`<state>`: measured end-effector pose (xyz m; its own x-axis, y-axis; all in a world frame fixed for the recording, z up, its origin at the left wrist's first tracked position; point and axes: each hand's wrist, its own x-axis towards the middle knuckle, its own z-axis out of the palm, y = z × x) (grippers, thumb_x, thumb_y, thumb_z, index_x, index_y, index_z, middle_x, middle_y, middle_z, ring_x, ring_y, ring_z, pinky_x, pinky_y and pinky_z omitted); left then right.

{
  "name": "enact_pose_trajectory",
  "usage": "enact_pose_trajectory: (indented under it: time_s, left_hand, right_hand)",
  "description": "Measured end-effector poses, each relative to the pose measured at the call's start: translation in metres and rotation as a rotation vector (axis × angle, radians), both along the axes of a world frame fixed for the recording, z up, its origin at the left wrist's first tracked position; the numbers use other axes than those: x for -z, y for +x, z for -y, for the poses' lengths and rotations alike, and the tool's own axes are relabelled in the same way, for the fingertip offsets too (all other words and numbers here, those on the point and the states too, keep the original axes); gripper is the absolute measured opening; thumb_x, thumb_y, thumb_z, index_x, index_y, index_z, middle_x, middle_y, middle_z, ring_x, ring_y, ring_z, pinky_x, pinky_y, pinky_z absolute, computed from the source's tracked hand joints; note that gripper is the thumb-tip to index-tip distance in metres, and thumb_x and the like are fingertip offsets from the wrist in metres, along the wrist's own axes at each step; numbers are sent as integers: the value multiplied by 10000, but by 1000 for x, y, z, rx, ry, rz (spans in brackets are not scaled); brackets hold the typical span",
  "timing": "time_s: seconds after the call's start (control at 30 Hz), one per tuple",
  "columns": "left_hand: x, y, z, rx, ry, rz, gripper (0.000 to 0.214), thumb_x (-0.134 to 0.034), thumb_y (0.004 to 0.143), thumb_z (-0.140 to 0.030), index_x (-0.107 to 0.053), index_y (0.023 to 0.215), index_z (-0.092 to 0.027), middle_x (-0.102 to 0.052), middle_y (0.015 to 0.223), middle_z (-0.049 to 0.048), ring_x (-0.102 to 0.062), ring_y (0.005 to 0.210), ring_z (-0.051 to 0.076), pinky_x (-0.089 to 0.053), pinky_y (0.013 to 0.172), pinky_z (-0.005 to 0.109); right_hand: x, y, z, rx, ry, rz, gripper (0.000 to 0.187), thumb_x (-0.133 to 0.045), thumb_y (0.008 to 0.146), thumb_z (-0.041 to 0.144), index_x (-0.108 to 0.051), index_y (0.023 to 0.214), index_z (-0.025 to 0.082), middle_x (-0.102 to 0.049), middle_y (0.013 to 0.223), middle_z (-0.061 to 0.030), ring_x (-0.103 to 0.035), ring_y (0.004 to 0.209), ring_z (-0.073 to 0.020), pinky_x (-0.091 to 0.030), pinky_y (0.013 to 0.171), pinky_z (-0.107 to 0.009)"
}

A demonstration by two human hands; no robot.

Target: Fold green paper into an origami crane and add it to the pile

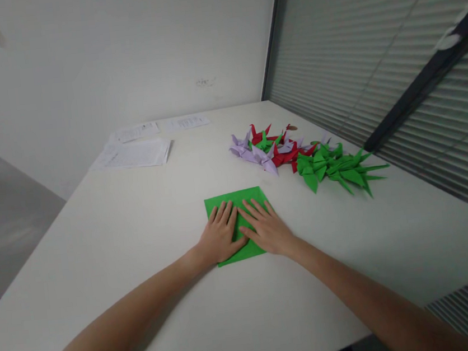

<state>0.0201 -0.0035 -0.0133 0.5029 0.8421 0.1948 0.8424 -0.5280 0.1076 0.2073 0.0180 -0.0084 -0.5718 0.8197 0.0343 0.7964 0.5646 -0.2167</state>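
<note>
A green square sheet of paper [230,199] lies flat on the white table [139,237] in front of me. My left hand [220,235] rests palm down on the sheet's left half, fingers stretched out. Beside it, my right hand [265,228] presses flat on the right half, fingers also spread. The two thumbs nearly touch over the sheet's middle. Neither hand holds anything.
A pile of folded paper cranes lies beyond the sheet to the right: lilac [252,153], red [285,155] and green [334,167]. White printed papers [138,152] sit at the far left of the table. A wall with slatted blinds [394,67] borders the right side.
</note>
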Motion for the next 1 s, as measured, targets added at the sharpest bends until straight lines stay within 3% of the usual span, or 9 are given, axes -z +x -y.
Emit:
enact_pose_trajectory:
  time_s: [0.17,0.37,0.5,0.67,0.77,0.87,1.0]
  left_hand:
    - [-3,-11,15,129,-33,-10,720,-366,968,-535,-221,1529,-108,-230,1592,160,-211,1476,334,-194,1188,551]
    - [-4,-26,26,195,-42,-2,698,-450,939,-535,-310,1501,-144,-272,1578,159,-220,1477,317,-195,1196,548]
    - [-9,-25,27,199,1,73,634,-518,918,-490,-395,1458,-182,-343,1554,140,-268,1459,333,-224,1174,583]
    - [-13,-21,31,388,102,256,339,-549,927,-469,-670,1089,-197,-701,1170,86,-630,1106,236,-454,988,428]
    - [-12,-19,33,441,142,257,318,-573,918,-480,-681,1008,-194,-728,1062,72,-661,990,221,-479,883,394]
    - [-11,-17,33,432,164,221,217,-531,961,-353,-676,949,-192,-735,984,52,-675,911,194,-485,800,354]
    - [-13,-21,30,395,248,191,265,-472,984,-241,-649,800,-173,-723,828,44,-674,770,164,-490,719,316]
  right_hand:
    - [2,2,0,15,18,20,747,-149,957,657,-305,1521,192,-203,1611,-79,-156,1492,-310,-143,1195,-561]
    - [1,1,0,27,9,-51,718,-266,952,650,-341,1509,201,-240,1600,-90,-178,1487,-318,-142,1191,-576]
    - [3,9,-4,31,3,-227,646,-414,953,554,-401,1478,177,-402,1529,-125,-294,1453,-296,-200,1187,-563]
    - [-4,32,-11,72,-53,-524,443,-520,924,426,-629,1271,174,-638,1305,-130,-573,1241,-254,-413,1095,-460]
    - [-7,40,-14,140,-89,-629,374,-537,908,402,-680,1177,185,-699,1195,-114,-649,1118,-245,-475,1030,-441]
    - [-5,42,-17,152,-98,-644,349,-546,893,396,-706,1121,185,-713,1159,-115,-658,1092,-248,-476,1023,-449]
    - [-7,45,-17,147,-136,-645,408,-553,886,475,-712,1124,184,-704,1181,-128,-646,1116,-267,-456,1038,-470]
